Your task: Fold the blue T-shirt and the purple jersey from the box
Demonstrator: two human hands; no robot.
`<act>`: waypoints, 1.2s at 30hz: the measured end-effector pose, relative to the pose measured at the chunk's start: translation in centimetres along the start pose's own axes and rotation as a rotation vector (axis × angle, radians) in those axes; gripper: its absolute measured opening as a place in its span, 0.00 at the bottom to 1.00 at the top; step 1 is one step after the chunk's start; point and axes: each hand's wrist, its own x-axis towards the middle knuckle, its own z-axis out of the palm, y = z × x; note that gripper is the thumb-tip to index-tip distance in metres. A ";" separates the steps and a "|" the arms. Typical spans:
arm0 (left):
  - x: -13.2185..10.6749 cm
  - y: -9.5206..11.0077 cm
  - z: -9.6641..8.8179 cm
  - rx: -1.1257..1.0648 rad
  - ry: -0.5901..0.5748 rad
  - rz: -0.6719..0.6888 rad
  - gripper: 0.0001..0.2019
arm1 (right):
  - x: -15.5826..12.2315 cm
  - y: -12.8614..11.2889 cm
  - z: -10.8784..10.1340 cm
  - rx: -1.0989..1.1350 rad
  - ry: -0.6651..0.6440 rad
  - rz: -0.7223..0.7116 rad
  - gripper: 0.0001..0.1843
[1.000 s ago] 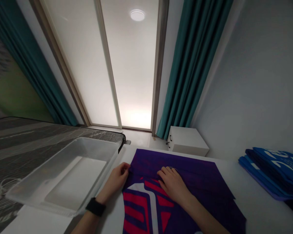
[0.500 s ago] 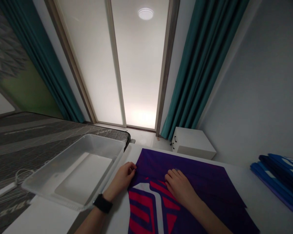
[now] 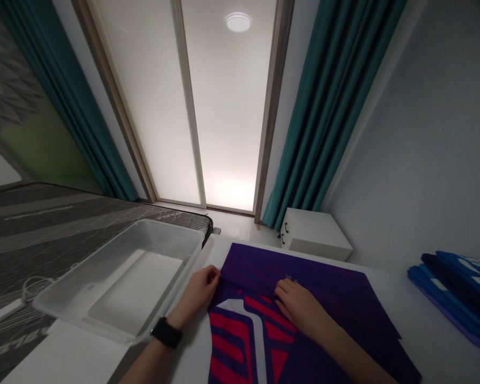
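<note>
The left hand [image 3: 200, 298] is pinching a folded edge of the purple printed garment [image 3: 304, 272] while the right hand [image 3: 300, 306] is pressing open and flat, apart from it — the garment is lying on a white table [image 3: 64, 357] beside a clear plastic bin [image 3: 116, 277]. Folded blue garments [image 3: 452, 298] are resting at right — a white cabinet [image 3: 316, 234] and teal curtains [image 3: 324, 106] are standing beyond.

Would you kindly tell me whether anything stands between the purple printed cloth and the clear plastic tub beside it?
Only the person's own arm does: the left hand holds the left edge of the purple printed cloth, and its forearm reaches in across the white table in front of the clear plastic tub. Nothing else visible stands there.
</note>
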 end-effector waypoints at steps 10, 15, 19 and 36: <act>0.3 1.3 0.1 -0.471 0.109 -0.117 0.17 | -0.5 -0.1 0.7 0.117 0.066 0.051 0.04; 0.2 1.7 0.9 -0.614 0.132 -0.161 0.16 | 0.2 -0.7 0.1 0.043 0.077 0.093 0.01; 0.2 1.7 1.2 -0.577 0.108 -0.130 0.14 | 2.1 -2.5 -0.8 0.023 0.061 0.113 0.02; 0.2 1.3 0.6 -0.465 0.119 -0.126 0.17 | 8.3 -7.5 1.5 -0.092 0.140 0.271 0.12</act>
